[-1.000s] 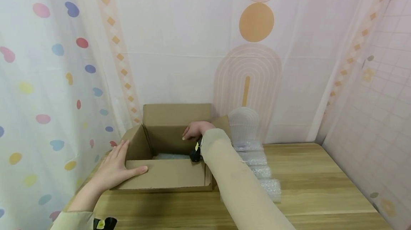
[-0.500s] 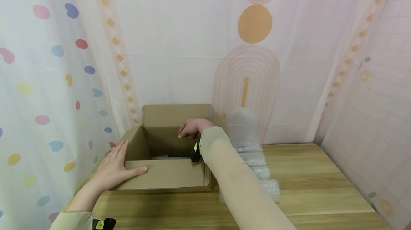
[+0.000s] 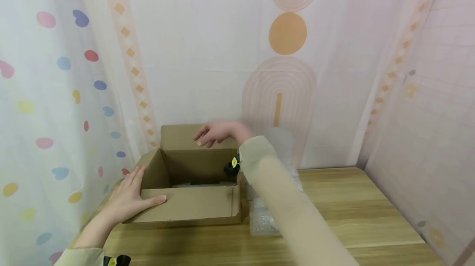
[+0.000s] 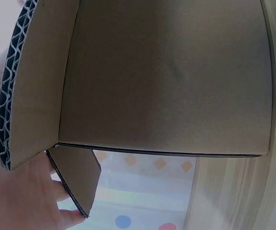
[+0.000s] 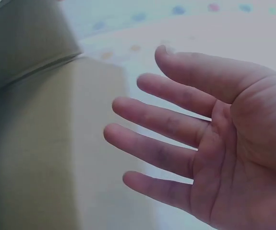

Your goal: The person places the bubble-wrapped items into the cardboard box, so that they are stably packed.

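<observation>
**Hands at an Open Box**

While the left hand (image 3: 128, 200) lies flat on the near flap of the box (image 3: 193, 208), its fingers (image 3: 135, 177) straight and spread, thumb pointing along the flap's top face, the right hand (image 3: 217, 132) hangs over the far flap. The right fingers (image 5: 162, 124) are apart and loosely straight, clamped on nothing; in the right wrist view the palm is bare, with cardboard just beyond the fingertips. Whether the fingertips touch the far flap cannot be told.

The box stands on the worktop (image 3: 352, 216), all flaps up or folded outward, directly under the right fingers and just right of the left ones. Its left side flap (image 4: 37, 86) rises beside the left fingers; the left wrist view shows its corrugated edge against the palm. Something pale lies on the box floor, mostly hidden by the near wall.

Bubble wrap (image 3: 261, 218) lies on the worktop just right of the box, below the right sleeve (image 3: 282, 200). Patterned curtains (image 3: 67, 72) hang behind and to the left.
</observation>
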